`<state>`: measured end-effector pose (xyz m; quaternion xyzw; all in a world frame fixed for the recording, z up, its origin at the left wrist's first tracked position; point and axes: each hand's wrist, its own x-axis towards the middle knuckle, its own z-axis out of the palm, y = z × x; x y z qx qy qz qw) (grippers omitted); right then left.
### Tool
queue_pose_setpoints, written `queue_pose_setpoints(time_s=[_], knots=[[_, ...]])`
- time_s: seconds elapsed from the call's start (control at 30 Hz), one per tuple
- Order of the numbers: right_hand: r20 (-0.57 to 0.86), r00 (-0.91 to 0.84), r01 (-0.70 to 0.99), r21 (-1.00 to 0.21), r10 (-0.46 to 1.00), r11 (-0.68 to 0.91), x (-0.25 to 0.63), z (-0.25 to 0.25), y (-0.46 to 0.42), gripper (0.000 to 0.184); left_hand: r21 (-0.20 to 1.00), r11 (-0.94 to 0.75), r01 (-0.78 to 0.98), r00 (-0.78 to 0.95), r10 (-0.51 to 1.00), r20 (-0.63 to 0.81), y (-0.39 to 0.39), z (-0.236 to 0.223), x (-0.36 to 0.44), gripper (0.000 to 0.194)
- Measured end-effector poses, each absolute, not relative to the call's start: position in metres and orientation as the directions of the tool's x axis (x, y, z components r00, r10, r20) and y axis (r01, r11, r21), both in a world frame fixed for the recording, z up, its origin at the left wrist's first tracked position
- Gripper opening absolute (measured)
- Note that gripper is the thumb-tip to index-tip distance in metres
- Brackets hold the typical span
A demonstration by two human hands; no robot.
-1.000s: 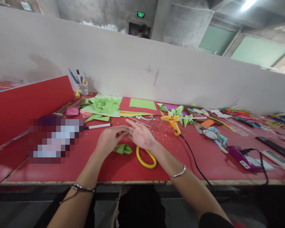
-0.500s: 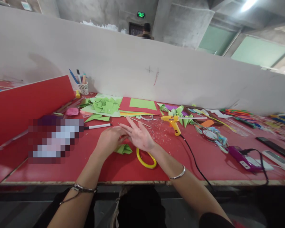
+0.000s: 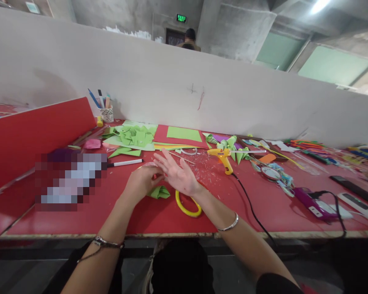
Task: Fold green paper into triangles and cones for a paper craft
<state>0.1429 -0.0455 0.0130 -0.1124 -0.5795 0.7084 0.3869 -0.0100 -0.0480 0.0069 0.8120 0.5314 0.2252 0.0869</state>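
In the head view, the right hand [image 3: 181,176] is spread wider than before, palm open and empty; the left hand [image 3: 143,179] curls against its fingers, its grip hidden. A person [image 3: 190,38] shows more fully at top centre. The hot glue gun [image 3: 223,157] lies right of centre, the capped marker [image 3: 127,162] left. The folded green paper [image 3: 160,192] sits just below the hands, beside the yellow loop [image 3: 187,212], which the right wrist partly covers.

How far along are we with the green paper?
Folded pieces lie piled at the back, apparently done. The right hand is open; whether the left hand holds anything is hidden. A creased piece lies nearby. The flat green sheet is unfolded, perhaps left to do.
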Motion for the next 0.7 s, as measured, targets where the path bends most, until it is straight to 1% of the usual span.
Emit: queue_pose_setpoints(time_s=[0.07, 0.13, 0.17, 0.23, 0.37, 0.43, 0.57, 0.63, 0.67, 0.7], knots=[[0.285, -0.7, -0.383, -0.924, 0.655, -0.008, 0.143, 0.014, -0.047, 0.065, 0.512, -0.405, 0.757, 0.346, 0.914, 0.212, -0.043, 0.001, -0.013, 0.018], [0.299, -0.727, -0.358, -0.933, 0.618, 0.03, 0.144, 0.015, -0.049, 0.067, 0.654, -0.351, 0.67, 0.342, 0.928, 0.147, -0.039, -0.005, -0.016, 0.017], [0.312, -0.738, -0.353, -0.934, 0.598, 0.052, 0.144, 0.016, -0.05, 0.068, 0.709, -0.321, 0.628, 0.331, 0.935, 0.13, -0.038, -0.007, -0.017, 0.017], [0.33, -0.755, -0.34, -0.936, 0.567, 0.092, 0.145, 0.019, -0.053, 0.07, 0.78, -0.286, 0.556, 0.3, 0.945, 0.132, -0.038, -0.01, -0.018, 0.02], [0.313, -0.788, -0.294, -0.948, 0.53, 0.124, 0.146, 0.025, -0.057, 0.068, 0.88, -0.241, 0.41, 0.321, 0.941, 0.108, -0.042, -0.009, -0.019, 0.03], [0.291, -0.802, -0.268, -0.956, 0.521, 0.121, 0.147, 0.028, -0.059, 0.069, 0.912, -0.21, 0.352, 0.359, 0.93, 0.076, -0.045, -0.006, -0.019, 0.031], [0.234, -0.803, -0.221, -0.971, 0.548, 0.092, 0.146, 0.032, -0.061, 0.074, 0.949, -0.147, 0.278, 0.416, 0.909, 0.019, -0.051, 0.0, -0.02, 0.028], [0.228, -0.795, -0.217, -0.972, 0.562, 0.088, 0.145, 0.032, -0.061, 0.074, 0.952, -0.159, 0.262, 0.417, 0.908, 0.037, -0.052, 0.0, -0.018, 0.025], [0.233, -0.791, -0.221, -0.971, 0.566, 0.091, 0.145, 0.032, -0.061, 0.073, 0.942, -0.189, 0.278, 0.414, 0.908, 0.06, -0.052, 0.0, -0.017, 0.024], [0.242, -0.786, -0.228, -0.969, 0.569, 0.096, 0.146, 0.031, -0.06, 0.072, 0.918, -0.237, 0.319, 0.373, 0.922, 0.108, -0.051, -0.001, -0.016, 0.021]])
